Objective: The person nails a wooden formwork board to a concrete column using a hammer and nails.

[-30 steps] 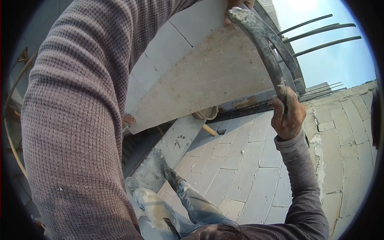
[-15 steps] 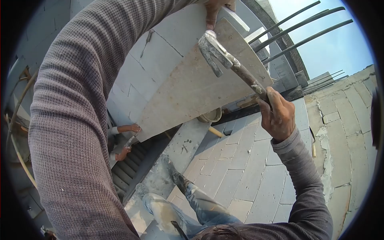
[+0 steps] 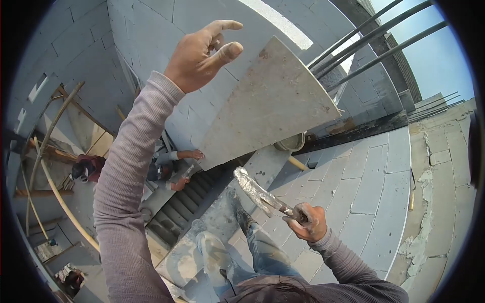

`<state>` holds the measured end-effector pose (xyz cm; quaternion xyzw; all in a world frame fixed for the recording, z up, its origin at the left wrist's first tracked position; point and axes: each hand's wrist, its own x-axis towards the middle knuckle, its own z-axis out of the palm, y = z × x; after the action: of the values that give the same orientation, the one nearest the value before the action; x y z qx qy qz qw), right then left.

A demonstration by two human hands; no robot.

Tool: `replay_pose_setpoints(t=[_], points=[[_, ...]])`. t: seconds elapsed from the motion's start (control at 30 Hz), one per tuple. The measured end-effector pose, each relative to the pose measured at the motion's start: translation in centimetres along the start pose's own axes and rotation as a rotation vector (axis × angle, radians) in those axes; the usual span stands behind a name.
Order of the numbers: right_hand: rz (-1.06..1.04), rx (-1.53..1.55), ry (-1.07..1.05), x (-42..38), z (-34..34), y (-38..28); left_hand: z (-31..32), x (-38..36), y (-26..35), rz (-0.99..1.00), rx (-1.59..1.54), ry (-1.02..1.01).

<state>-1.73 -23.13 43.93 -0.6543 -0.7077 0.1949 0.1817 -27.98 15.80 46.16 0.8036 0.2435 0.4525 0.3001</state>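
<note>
My left hand (image 3: pixel 199 58) is raised beside the upper part of a flat, stained board (image 3: pixel 270 96), thumb and forefinger apart and the other fingers partly curled. I see nothing in it. The board is against a pale block wall (image 3: pixel 202 30), with its pointed lower corner near another person's hand (image 3: pixel 196 154). Lower right, my right hand (image 3: pixel 310 224) is closed around the handle of a claw hammer (image 3: pixel 255 189). The hammer's head is caked in whitish material and is clear of the board.
Several steel bars (image 3: pixel 379 40) jut out at upper right. A bucket (image 3: pixel 290 142) stands under the board on a dusty plank (image 3: pixel 262 164). Wooden poles (image 3: pixel 63 202) and another person (image 3: pixel 88 167) are at lower left. A block wall (image 3: pixel 353 187) runs along the right.
My left hand has come away from the board's top edge and moved left. My right hand has brought the hammer down, away from the board. The camera view has shifted.
</note>
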Motion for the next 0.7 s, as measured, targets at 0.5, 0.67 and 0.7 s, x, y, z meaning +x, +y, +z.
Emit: replay_pose_setpoints(t=[0.5,0.67,0.7], points=[[0.064,0.673,-0.002,10.1,9.1,-7.5,12.6,-25.6,10.5,-0.821,-1.407,0.109],[0.018,0.567,0.089,9.3,9.6,-7.9,14.4,-26.7,11.6,-0.646,-1.006,0.163],[-0.107,0.414,0.210,9.5,10.5,-6.6,16.6,-28.3,10.6,-0.632,-0.901,0.342]])
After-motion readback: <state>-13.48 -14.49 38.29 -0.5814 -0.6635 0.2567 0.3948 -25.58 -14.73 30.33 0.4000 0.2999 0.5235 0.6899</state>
